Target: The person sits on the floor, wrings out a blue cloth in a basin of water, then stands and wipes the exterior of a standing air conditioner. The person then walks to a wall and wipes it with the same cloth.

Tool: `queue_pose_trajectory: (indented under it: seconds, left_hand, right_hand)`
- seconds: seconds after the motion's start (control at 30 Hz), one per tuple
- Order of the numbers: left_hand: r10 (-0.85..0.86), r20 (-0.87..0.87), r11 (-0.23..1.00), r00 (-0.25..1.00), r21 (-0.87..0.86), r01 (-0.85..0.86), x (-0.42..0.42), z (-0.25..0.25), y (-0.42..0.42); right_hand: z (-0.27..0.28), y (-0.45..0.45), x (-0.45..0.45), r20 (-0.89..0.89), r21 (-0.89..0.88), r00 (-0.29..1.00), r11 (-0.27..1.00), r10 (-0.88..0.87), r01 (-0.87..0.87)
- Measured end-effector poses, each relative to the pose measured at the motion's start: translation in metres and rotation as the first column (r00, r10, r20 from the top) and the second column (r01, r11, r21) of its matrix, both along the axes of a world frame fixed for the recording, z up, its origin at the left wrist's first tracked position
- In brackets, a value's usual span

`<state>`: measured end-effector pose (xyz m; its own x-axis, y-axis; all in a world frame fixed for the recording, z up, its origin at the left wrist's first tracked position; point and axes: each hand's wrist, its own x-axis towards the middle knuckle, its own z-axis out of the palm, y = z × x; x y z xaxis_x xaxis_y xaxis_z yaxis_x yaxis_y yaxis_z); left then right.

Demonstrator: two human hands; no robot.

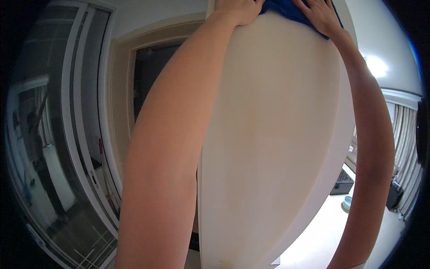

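Both my arms reach up along a cream-coloured panel (268, 134), which looks like a door or a narrow wall face. A dark blue cloth (289, 10) lies against its upper part, at the top of the view. My left hand (242, 10) rests on the panel at the cloth's left edge, its fingertips partly cut off by the frame. On the cloth's right part lies my right hand (320, 15), fingers spread and pressing it to the surface. The cloth's upper part is out of view.
At the left stands a sliding glass door (72, 117) with reflections, beside a beige door frame (122, 90). On the right, beyond the panel, are a light floor (315, 235), a light blue bowl (347, 203), a black box (342, 186) and striped curtains (404, 134).
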<state>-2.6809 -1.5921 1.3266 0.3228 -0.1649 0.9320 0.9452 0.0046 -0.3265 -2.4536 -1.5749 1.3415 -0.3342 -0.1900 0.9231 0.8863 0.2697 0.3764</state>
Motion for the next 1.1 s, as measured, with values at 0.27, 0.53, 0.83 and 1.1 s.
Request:
queue_pose_trajectory:
  seconds: [0.27, 0.53, 0.83, 1.1]
  left_hand:
    - [-0.013, 0.024, 1.000, 1.000, -0.015, 0.013, 0.010, -0.012, -0.009]
    - [-0.044, 0.057, 0.996, 0.997, -0.080, 0.049, 0.023, -0.037, -0.018]
    - [0.043, 0.071, 0.992, 0.997, -0.122, -0.034, 0.031, -0.064, -0.023]
    - [0.042, 0.052, 0.996, 0.998, -0.077, -0.038, 0.037, -0.086, -0.023]
  right_hand:
    - [-0.010, -0.002, 0.002, -0.081, 0.025, 0.996, 0.999, -0.038, 0.041]
    - [-0.031, -0.011, 0.008, -0.098, 0.008, 0.993, 0.997, -0.070, 0.071]
    - [-0.052, -0.012, 0.014, -0.075, -0.026, 0.997, 0.999, -0.035, 0.033]
    - [-0.071, -0.015, 0.024, -0.038, -0.044, 0.999, 0.999, -0.008, 0.006]
